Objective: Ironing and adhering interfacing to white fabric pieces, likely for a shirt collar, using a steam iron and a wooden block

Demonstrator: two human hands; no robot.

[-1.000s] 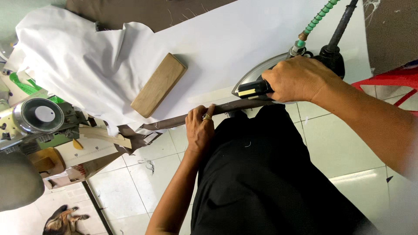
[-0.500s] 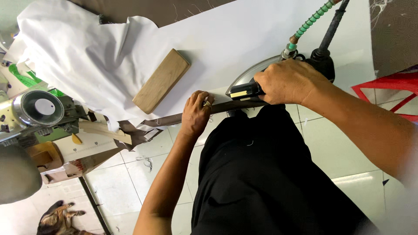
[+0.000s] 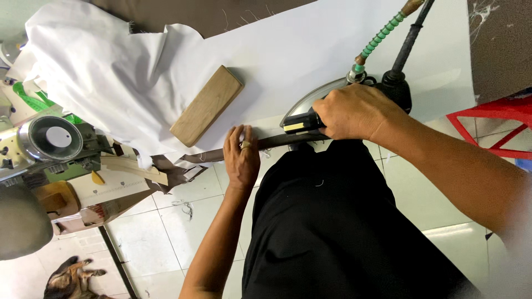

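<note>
My right hand [image 3: 357, 112] grips the black handle of a steam iron [image 3: 310, 99] whose metal sole rests on the white pressing table [image 3: 310, 39] near its front edge. A green ribbed hose [image 3: 382, 36] and a black cable rise from the iron's back. My left hand [image 3: 241, 158], with a ring on one finger, lies flat on a narrow brown fabric strip [image 3: 208, 156] that runs along the table's front edge toward the iron. A wooden block [image 3: 206, 105] lies on the table just left of the iron.
A crumpled white cloth [image 3: 105, 72] covers the table's left end. A sewing machine [image 3: 50, 141] and a cardboard box stand at the left. A red plastic stool [image 3: 493, 119] is at the right. A cat [image 3: 69, 277] lies on the tiled floor at lower left.
The iron and my right hand have slid a little to the left along the strip. My left hand has moved left and flattened on the strip.
</note>
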